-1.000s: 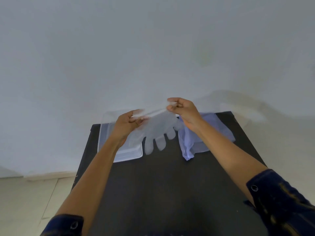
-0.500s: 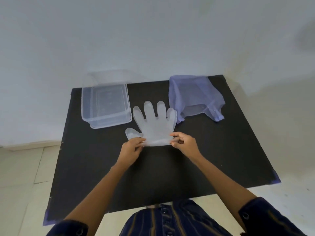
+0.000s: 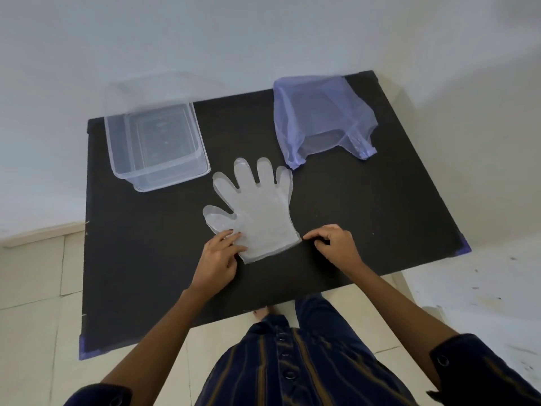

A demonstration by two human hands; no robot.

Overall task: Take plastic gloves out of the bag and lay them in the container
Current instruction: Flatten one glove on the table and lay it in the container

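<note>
Pinching the cuff corners of the plastic glove (image 3: 259,212) in my left grip (image 3: 218,257) and right grip (image 3: 333,244), I risk it clinging to the table (image 3: 380,218) and crumpling before reaching the container (image 3: 158,145)

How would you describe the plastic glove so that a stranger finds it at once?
On the black table, look at the middle, between the clear container and the purple bag. The plastic glove lies flat there, the only hand-shaped thing.

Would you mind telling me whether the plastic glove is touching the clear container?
Apart. The head view shows a strip of bare black table between the plastic glove and the clear container's near corner.
</note>
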